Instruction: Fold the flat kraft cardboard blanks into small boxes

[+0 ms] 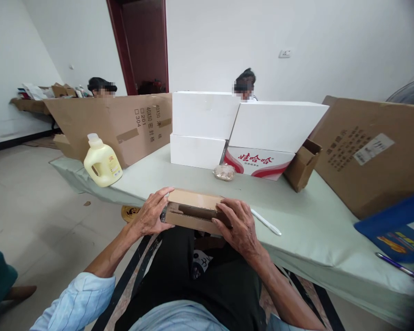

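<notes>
A small brown cardboard box (195, 207) rests at the near edge of the pale green table (296, 220), right in front of me. My left hand (151, 214) grips its left end, fingers curled over the top corner. My right hand (238, 225) clasps the right end, fingers lying across the front flap. A dark slot or strip runs along the box's front face between my hands. A white pen-like stick (265, 222) lies on the table just right of my right hand.
A yellow detergent bottle (102, 162) stands at the table's left. White foam boxes (241, 124), a red-and-white carton (258, 162), a small wrapped lump (224, 172) and large cardboard sheets (372, 151) line the back. A blue box (396, 225) sits at right. Two people sit behind.
</notes>
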`<state>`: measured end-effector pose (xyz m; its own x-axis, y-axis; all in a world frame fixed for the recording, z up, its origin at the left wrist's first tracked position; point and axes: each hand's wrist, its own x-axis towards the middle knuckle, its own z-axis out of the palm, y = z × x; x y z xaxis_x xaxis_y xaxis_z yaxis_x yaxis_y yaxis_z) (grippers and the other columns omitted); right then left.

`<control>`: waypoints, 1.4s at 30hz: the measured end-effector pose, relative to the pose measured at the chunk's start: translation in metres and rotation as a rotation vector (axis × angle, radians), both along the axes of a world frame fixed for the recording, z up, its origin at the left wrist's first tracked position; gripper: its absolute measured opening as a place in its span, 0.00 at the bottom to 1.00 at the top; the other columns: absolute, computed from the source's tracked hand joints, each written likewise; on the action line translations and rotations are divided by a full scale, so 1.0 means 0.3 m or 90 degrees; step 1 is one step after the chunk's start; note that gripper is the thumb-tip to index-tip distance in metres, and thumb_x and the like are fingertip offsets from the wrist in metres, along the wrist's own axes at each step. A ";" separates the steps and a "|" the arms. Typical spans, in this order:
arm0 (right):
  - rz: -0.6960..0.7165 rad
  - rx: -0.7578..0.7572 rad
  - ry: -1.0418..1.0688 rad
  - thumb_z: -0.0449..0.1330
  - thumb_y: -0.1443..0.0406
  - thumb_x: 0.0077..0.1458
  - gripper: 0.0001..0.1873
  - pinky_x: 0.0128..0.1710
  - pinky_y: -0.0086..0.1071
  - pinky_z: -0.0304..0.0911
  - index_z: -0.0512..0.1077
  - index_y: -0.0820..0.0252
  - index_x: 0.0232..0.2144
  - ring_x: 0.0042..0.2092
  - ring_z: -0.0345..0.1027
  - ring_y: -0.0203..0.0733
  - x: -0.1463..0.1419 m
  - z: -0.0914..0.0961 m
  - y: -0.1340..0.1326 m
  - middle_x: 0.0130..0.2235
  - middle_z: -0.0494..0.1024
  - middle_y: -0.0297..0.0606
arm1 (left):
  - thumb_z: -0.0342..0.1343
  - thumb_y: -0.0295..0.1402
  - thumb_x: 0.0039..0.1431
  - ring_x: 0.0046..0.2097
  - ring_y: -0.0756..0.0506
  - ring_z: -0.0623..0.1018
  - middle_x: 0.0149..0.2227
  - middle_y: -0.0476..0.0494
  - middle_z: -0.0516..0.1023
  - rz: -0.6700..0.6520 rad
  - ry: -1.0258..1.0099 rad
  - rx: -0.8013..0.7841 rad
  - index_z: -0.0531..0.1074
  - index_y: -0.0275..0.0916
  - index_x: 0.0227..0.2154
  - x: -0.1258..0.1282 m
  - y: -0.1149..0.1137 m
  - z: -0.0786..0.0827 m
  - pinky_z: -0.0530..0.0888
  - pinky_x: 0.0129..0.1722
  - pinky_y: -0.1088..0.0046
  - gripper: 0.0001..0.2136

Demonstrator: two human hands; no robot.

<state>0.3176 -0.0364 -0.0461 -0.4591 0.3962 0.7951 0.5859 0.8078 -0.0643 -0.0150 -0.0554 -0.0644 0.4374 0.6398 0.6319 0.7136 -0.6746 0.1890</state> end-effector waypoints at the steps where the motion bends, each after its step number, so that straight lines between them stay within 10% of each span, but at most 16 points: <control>1: -0.002 -0.007 -0.001 0.62 0.62 0.68 0.15 0.50 0.48 0.66 0.72 0.55 0.56 0.49 0.70 0.53 -0.001 0.003 -0.002 0.50 0.78 0.48 | 0.74 0.38 0.48 0.69 0.26 0.70 0.69 0.24 0.65 -0.004 -0.008 -0.009 0.66 0.42 0.56 0.000 -0.001 0.001 0.73 0.62 0.45 0.34; 11: -0.059 -0.005 -0.073 0.55 0.68 0.73 0.10 0.47 0.40 0.62 0.76 0.56 0.47 0.45 0.70 0.46 -0.023 0.068 0.025 0.45 0.81 0.42 | 0.75 0.42 0.51 0.69 0.26 0.69 0.67 0.29 0.69 -0.026 -0.012 -0.060 0.74 0.42 0.42 0.024 -0.032 0.072 0.71 0.64 0.43 0.21; 16: -0.075 0.017 -0.063 0.55 0.69 0.72 0.11 0.46 0.39 0.61 0.78 0.55 0.45 0.44 0.68 0.46 -0.046 0.060 0.038 0.44 0.80 0.41 | 0.67 0.34 0.61 0.60 0.33 0.76 0.48 0.40 0.82 0.001 -0.086 0.010 0.68 0.42 0.23 0.095 -0.053 0.165 0.74 0.60 0.48 0.14; 22: -0.086 0.024 -0.081 0.55 0.70 0.72 0.11 0.46 0.38 0.59 0.78 0.55 0.44 0.43 0.66 0.45 -0.069 0.060 0.032 0.42 0.80 0.41 | 0.64 0.36 0.65 0.50 0.38 0.79 0.46 0.40 0.82 -0.028 0.049 0.001 0.79 0.43 0.45 0.221 -0.024 0.231 0.75 0.50 0.56 0.07; 27: -0.100 0.022 -0.096 0.55 0.70 0.71 0.12 0.45 0.38 0.57 0.78 0.54 0.41 0.42 0.66 0.45 -0.077 0.057 0.026 0.41 0.79 0.40 | 0.55 0.33 0.72 0.42 0.42 0.78 0.38 0.42 0.80 -0.039 0.076 -0.013 0.81 0.43 0.37 0.269 0.024 0.228 0.74 0.45 0.62 0.10; 42: -0.090 0.058 -0.062 0.58 0.71 0.71 0.09 0.45 0.37 0.57 0.78 0.55 0.41 0.42 0.65 0.44 -0.091 0.038 0.012 0.41 0.80 0.38 | 0.58 0.33 0.58 0.29 0.49 0.67 0.25 0.52 0.71 0.012 -0.118 -0.409 0.73 0.38 0.26 0.279 0.041 0.341 0.61 0.28 0.72 0.07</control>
